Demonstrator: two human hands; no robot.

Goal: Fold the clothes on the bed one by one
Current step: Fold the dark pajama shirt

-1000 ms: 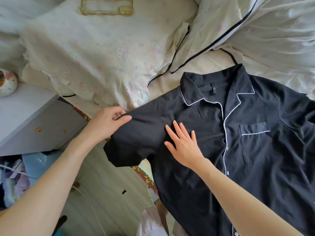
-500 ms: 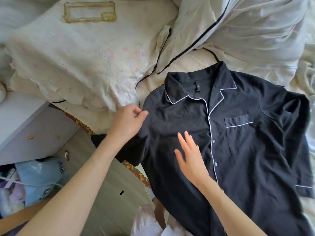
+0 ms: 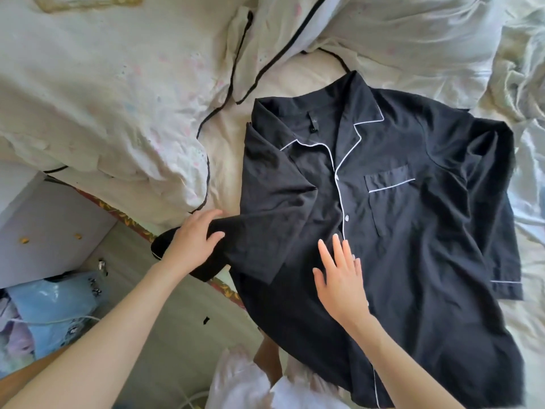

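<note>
While the black shirt (image 3: 398,231) lies front-up on the bed (image 3: 295,75), its collar toward the far side and its hem hanging over the near edge, the left hand (image 3: 196,242) grips the shirt's left-side sleeve (image 3: 265,234) near the bed's left edge. Thumb lies above the cloth and the fingers (image 3: 213,237) curl across it, so the sleeve is drawn inward over the shirt's front, with its cuff end trailing past the wrist over the floor (image 3: 165,329). The right hand (image 3: 339,278) rests flat on the shirt just left of the white-piped button placket, fingers straight and slightly spread, holding nothing. White piping also edges the collar, the chest pocket and the cuff of the other sleeve, which lies spread toward the bed's right edge. A pale quilt with black trim (image 3: 118,93) is bunched along the far and left parts of the bed, touching the shirt's collar region. Beside the bed stands a white cabinet (image 3: 44,219), with a blue bag (image 3: 56,308) on the floor.
</note>
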